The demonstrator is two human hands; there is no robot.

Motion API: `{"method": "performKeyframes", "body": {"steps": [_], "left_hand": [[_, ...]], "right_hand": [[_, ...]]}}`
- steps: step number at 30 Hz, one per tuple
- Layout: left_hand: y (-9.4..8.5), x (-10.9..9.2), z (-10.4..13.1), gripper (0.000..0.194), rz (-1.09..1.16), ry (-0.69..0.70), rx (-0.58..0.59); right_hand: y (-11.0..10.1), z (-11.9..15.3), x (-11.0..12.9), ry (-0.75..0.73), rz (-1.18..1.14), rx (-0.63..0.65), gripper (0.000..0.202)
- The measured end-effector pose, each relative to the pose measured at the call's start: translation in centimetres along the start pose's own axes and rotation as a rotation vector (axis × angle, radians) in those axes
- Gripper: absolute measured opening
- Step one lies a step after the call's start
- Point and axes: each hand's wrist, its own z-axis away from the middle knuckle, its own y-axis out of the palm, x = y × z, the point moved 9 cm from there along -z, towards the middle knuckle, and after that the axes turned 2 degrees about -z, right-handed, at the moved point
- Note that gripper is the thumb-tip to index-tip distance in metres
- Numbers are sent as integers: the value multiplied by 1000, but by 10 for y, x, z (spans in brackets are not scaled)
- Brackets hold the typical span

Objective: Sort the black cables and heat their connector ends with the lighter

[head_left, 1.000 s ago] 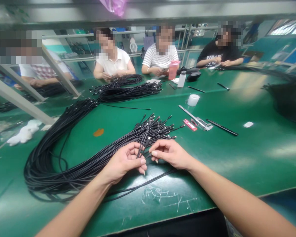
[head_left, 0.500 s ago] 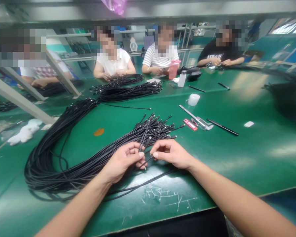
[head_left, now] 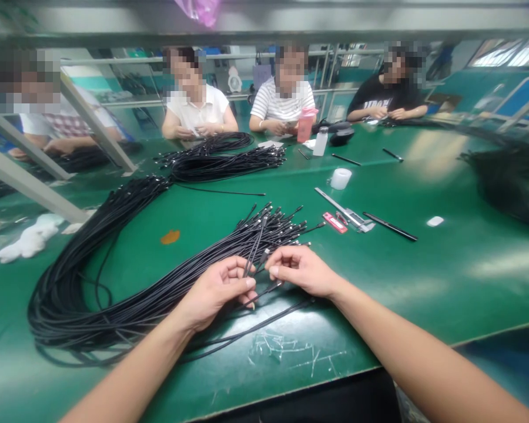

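Note:
My left hand (head_left: 223,289) is closed around a few black cables (head_left: 254,249), whose ends stick up past its thumb and fingers. One silver-tipped connector (head_left: 265,255) points up between my two hands. My right hand (head_left: 300,270) has its fingers bent and thumb drawn in, the tips right beside that connector; what they pinch, if anything, is hidden. Just below them, another cable end (head_left: 275,285) reaches out from my left hand, apart from the right fingers. A thick bundle of black cables (head_left: 127,314) curves under and left of my left hand, its plug ends fanned out beyond both hands.
More cable coils (head_left: 227,164) lie farther back. A caliper (head_left: 346,210), red-cased item (head_left: 334,222), black pen (head_left: 390,226) and white roll (head_left: 341,178) are right of the bundle. Clear scraps (head_left: 291,352) lie near the front edge. Several co-workers sit across the green table (head_left: 423,288).
My right fingers have come off the lower cable end and moved slightly up towards the upright connector. My left hand keeps its cables. The whole view has shifted a little.

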Motion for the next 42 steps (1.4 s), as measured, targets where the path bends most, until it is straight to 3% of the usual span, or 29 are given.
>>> {"method": "performKeyframes", "body": {"steps": [2,4,5,7,10,17,28,31,33,35,36,39,42], "left_hand": [[-2,0,-1,32,14,-2,-15],[-4,2,-2,35,43,-3,-26],[-4,2,-3,37,62,-4,-22],[-3,4,-4,39,98,-3,6],[-3,6,-5,43,118,1,45],[-9,2,-6,50,143,26,26],[-14,-3,-4,47,213,14,-17],[-17,-5,-4,48,184,55,-67],[-17,-7,-3,49,138,81,-99],[-16,-7,-2,51,98,93,-118],[-15,-7,-2,53,86,94,-122],[-12,-5,-2,58,71,84,-118],[-10,-3,-2,50,51,58,-95]], "right_hand": [[-35,-3,3,-64,198,-204,16],[-82,3,12,-138,500,-515,19],[-104,7,15,-140,652,-660,24],[-135,8,11,-23,982,-787,34],[-162,4,-9,185,1211,-770,38],[-175,14,-25,379,1288,-767,30],[-185,24,-26,451,1163,-790,25],[-169,23,-11,310,920,-834,21],[-139,18,-2,109,482,-774,13],[-88,6,4,-20,51,-534,15],[-60,2,4,-8,-81,-396,21],[6,-1,-1,98,-183,-107,33],[21,0,-3,94,-129,-64,30]]}}
